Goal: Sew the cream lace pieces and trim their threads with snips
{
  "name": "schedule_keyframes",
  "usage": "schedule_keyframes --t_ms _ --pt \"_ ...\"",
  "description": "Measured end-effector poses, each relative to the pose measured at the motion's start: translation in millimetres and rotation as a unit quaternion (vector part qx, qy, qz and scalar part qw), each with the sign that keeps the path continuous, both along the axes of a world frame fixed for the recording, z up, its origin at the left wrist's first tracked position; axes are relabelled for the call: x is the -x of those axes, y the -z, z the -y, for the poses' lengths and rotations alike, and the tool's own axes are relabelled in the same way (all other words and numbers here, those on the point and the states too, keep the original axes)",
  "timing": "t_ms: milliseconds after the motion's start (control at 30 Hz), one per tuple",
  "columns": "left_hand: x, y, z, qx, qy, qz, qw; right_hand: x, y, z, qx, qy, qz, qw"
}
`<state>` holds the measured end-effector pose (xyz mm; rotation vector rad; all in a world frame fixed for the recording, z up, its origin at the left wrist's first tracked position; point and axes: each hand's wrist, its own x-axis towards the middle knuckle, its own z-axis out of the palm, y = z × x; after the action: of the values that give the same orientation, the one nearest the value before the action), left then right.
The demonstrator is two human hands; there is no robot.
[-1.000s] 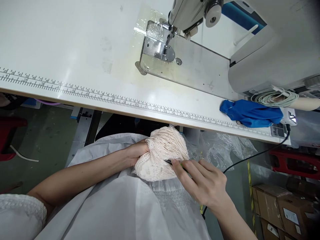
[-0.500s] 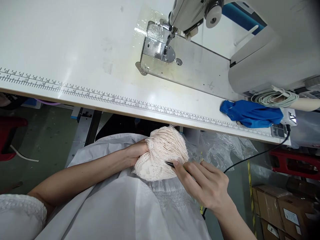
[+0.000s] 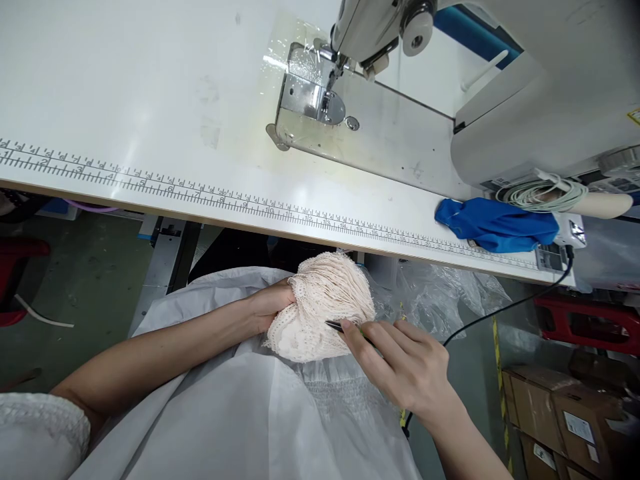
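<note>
A thick bundle of cream lace trim (image 3: 333, 293), gathered in many folds, rests over my lap just below the table edge. My left hand (image 3: 273, 305) grips it from the left, the fingers hidden behind and under the lace. From the right, my right hand (image 3: 400, 360) is closed around a slim dark tool with a pointed metal tip, which looks like tweezers (image 3: 334, 325). The tip lies against the front of the lace. Most of the tool is covered by my fingers.
Above stands a white sewing machine (image 3: 370, 40) on a white table (image 3: 150, 87) with a printed ruler along its front edge. Blue cloth (image 3: 495, 223) and a coiled cable (image 3: 543, 193) lie at right. Clear plastic (image 3: 430, 297) hangs below. Cardboard boxes (image 3: 550, 407) and a red stool (image 3: 585, 323) are on the floor.
My right hand and the pointed tool have shifted slightly left across the lace. The whole view has also moved a little. My left hand keeps its hold on the lace.
</note>
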<state>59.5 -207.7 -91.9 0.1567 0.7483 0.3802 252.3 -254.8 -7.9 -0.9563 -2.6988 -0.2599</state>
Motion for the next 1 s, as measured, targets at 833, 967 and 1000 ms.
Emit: schedule_keyframes --t_ms 833,967,1000 --pt "0.3 -2.4 -0.3 -0.010 -0.002 0.006 1.000 4.2 -0.8 0.2 0.018 0.024 -0.026 0.999" --pt "0.4 -1.7 0.0 -0.012 0.003 0.008 1.000 5.5 -0.6 -0.9 0.026 0.021 -0.026 0.999" --pt "0.5 -1.7 -0.2 -0.012 0.005 0.008 1.000 5.5 -0.5 -1.1 0.029 0.020 -0.027 0.999"
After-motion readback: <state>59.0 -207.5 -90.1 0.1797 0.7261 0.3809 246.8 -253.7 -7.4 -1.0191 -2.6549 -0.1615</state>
